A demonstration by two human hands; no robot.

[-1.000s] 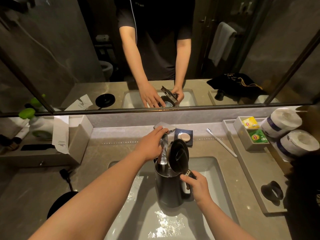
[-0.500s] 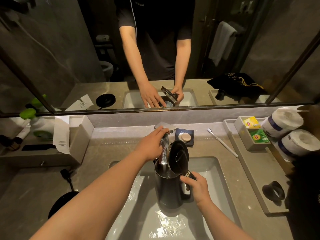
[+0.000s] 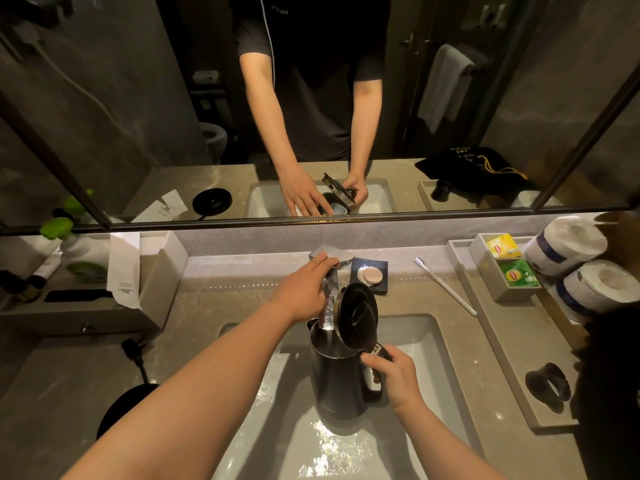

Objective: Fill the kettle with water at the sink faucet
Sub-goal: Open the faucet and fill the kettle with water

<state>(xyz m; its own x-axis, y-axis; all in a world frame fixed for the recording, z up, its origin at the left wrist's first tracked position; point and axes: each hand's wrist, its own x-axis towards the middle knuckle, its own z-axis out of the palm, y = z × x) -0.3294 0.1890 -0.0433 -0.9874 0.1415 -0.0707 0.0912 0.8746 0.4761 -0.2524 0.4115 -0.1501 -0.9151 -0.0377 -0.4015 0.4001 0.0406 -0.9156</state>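
Observation:
A dark grey kettle [image 3: 335,382] stands in the white sink [image 3: 426,344], its round lid [image 3: 358,315] flipped up. My right hand [image 3: 393,374] grips the kettle's handle on the right side. The chrome faucet spout [image 3: 329,306] reaches over the kettle's open mouth, and a stream of water runs from it into the kettle. My left hand [image 3: 303,287] rests on the flat faucet lever [image 3: 337,254], fingers curled over its front edge.
The kettle's black base [image 3: 121,410] with its cord lies on the counter at the left. A soap dish [image 3: 369,274] and a toothbrush [image 3: 445,285] lie behind the sink. A tray [image 3: 512,358] with tea bags and toilet rolls [image 3: 595,285] stands at the right.
Both hands and the kettle stay almost where they were; the water keeps running into the kettle.

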